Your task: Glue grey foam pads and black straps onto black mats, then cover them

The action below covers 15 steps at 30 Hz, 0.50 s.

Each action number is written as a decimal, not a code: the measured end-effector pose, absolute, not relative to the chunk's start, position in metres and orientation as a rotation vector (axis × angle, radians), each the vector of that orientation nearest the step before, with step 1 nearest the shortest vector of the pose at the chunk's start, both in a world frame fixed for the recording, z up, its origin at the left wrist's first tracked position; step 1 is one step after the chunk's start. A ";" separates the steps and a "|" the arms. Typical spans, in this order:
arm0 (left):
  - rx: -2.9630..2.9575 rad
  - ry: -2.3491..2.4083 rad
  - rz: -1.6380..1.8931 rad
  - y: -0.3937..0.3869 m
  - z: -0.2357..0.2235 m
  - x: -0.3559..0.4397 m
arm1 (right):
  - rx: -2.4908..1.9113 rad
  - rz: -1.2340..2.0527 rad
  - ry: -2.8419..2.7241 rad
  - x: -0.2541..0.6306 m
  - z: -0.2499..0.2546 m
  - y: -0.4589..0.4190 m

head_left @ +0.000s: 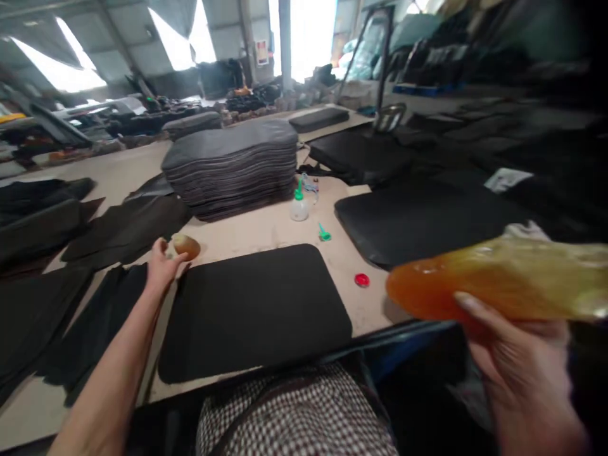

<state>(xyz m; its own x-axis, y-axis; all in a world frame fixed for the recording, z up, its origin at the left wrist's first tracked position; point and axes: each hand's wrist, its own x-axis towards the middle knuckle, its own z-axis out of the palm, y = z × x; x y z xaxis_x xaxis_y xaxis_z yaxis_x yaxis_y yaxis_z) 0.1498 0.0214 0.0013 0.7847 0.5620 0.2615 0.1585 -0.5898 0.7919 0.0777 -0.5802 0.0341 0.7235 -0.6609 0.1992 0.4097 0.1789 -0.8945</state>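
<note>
My left hand [161, 266] reaches out over the table and its fingers close around a small round brownish lump [186, 246] at the far left corner of a black rounded mat [254, 310] lying in front of me. My right hand [517, 354] is raised near the camera at the right, gripping a long translucent orange-yellow slab [494, 285] by its underside. The slab is held above the table edge, to the right of the mat.
A tall stack of dark mats [232, 166] stands behind. A white squeeze bottle with a green tip [299, 206], a green cap [324, 234] and a red cap [361, 279] lie on the tan table [266, 231]. More black mats [418, 218] lie right; dark pieces [118, 231] lie left.
</note>
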 end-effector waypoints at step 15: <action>2.382 -1.076 -0.142 -0.326 0.040 0.142 | -1.069 -0.771 0.326 0.042 0.020 -0.599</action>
